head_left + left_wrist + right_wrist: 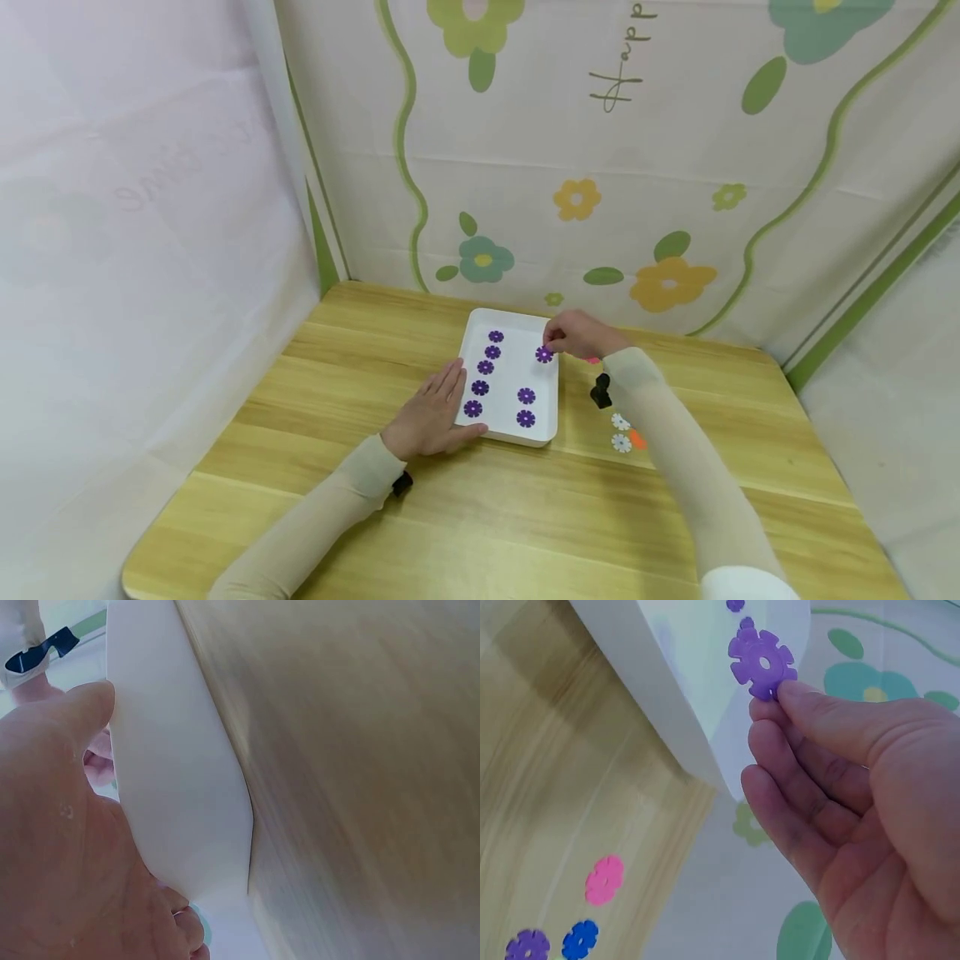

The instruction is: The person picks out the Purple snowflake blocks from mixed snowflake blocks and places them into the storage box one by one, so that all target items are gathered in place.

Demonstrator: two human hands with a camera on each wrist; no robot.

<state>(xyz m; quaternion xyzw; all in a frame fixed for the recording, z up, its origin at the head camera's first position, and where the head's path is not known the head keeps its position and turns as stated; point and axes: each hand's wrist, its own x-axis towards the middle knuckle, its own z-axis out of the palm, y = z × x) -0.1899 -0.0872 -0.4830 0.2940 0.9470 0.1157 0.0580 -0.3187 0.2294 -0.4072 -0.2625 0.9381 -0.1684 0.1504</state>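
Note:
My right hand (583, 334) pinches a purple snowflake disc (763, 661) between thumb and index finger. It holds the disc over the far right part of a white tray (512, 354). My left hand (427, 418) rests at the tray's near left corner, fingers stretched along the left rim, thumb on the near rim. In the left wrist view the thumb (94, 703) touches the top of the tray wall (176, 765). Inside the tray, several purple discs form a column on the left, and two more purple discs (527, 396) lie at the near right.
Right of the tray, white discs (621, 443) and an orange disc (638, 439) lie on the wooden table (480, 533), partly behind the right forearm. The right wrist view shows pink (604, 880), blue (580, 940) and purple discs there. A flowered cloth (525, 125) hangs behind.

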